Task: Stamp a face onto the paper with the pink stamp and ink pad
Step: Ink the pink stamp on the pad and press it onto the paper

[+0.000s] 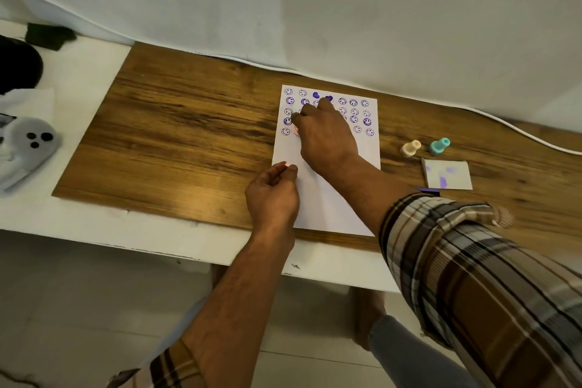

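A white paper (327, 198) lies on the wooden board, its upper half covered with rows of purple smiley faces (354, 111). My right hand (324, 135) is closed over the pink stamp (296, 131), of which only the base shows. The stamp is pressed down on the paper in the lowest row, second place from the left. My left hand (272, 195) sits at the paper's left edge, with fingers pinched on a small pink piece (287, 164) that looks like the stamp's cap. A purple ink pad (429, 190) peeks out beside my right sleeve.
A beige stamp (410, 148) and a teal stamp (439, 146) lie to the right of the paper. A white square with purple stains (447, 174) lies below them. The wooden board (176, 142) rests on a white table (94, 224). A grey plush toy (28, 142) sits at the far left.
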Demonstrator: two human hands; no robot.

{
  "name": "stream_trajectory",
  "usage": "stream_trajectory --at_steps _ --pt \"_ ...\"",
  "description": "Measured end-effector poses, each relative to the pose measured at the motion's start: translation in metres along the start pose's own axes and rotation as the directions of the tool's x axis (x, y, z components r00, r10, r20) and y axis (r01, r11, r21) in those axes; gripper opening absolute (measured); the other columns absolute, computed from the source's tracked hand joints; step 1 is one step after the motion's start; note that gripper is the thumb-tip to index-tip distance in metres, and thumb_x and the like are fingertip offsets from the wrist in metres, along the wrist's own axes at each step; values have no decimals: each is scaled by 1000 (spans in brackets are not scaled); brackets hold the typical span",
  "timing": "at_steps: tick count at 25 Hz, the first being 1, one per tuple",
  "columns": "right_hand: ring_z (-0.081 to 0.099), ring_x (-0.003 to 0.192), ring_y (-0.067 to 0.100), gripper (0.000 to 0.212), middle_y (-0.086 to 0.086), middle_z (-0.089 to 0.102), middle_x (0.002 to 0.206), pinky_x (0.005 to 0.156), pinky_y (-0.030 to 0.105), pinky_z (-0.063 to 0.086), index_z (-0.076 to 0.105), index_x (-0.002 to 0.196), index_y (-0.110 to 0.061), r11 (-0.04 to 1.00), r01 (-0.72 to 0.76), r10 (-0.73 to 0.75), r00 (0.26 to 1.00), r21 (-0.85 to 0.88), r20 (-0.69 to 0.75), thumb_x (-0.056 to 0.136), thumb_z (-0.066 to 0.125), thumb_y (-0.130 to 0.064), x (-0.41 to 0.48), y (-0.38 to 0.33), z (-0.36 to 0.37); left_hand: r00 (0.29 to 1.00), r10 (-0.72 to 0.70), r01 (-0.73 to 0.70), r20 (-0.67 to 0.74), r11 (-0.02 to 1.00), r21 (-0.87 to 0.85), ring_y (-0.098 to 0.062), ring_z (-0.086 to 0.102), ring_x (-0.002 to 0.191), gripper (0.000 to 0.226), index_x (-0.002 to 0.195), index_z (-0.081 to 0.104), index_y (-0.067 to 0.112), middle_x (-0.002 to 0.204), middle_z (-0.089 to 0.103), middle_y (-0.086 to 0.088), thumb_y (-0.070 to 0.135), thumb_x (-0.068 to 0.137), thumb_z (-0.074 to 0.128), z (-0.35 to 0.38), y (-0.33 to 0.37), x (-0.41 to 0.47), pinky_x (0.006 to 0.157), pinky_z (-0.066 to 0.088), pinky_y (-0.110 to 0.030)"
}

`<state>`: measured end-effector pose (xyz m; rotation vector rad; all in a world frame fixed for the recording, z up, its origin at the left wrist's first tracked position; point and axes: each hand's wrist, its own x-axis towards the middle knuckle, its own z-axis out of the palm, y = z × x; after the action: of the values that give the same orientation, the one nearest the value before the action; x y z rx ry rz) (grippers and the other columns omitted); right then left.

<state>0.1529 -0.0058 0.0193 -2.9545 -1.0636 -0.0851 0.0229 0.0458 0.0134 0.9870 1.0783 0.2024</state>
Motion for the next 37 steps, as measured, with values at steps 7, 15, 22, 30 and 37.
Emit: stream_trajectory --at_steps 7,15,22,30,37 --pt "57 112 34 26 8 73 111 89 43 51 74 120 -14 971 -122 122 992 204 11 99 60 -12 1 6 -14 999 40 -40 5 998 44 -8 71 97 14 96 75 28 97 75 13 15 91 79 -3 4 -8 79 55 -20" --pt "74 93 0 32 -17 79 99 62 15 57 76 104 -35 49 -287 737 657 957 159 76 80 -50 -151 30 -75 914 13 -25 405 999 25 -23 78 104 21 108 81 14 109 82 -8 5 89 78 4 4 -18 90 64 -32" --pt "68 99 -11 23 -36 74 96 75 4 51 74 105 -41 100 -356 674 711 929 200 85 78 -31 -191 38 -48 830 4 -138 557 970 199 -25 77 110 29 116 80 14 115 82 -5 6 89 77 4 -6 -31 97 62 -39" --pt "70 105 -1 27 -31 75 105 83 6 50 73 105 -48 165 -262 588 800 951 118 87 78 -30 -194 51 -30 822 12 -222 570 928 301 -23 77 110 32 119 80 15 116 82 -2 13 87 79 16 -15 -41 103 59 -46" --pt "70 104 1 29 -28 76 107 85 9 52 73 106 -46 166 -257 563 817 952 123 87 79 -26 -195 53 -31 819 -17 -164 573 951 262 -27 78 107 27 110 81 20 114 82 -6 16 83 79 17 -16 -43 101 60 -44"
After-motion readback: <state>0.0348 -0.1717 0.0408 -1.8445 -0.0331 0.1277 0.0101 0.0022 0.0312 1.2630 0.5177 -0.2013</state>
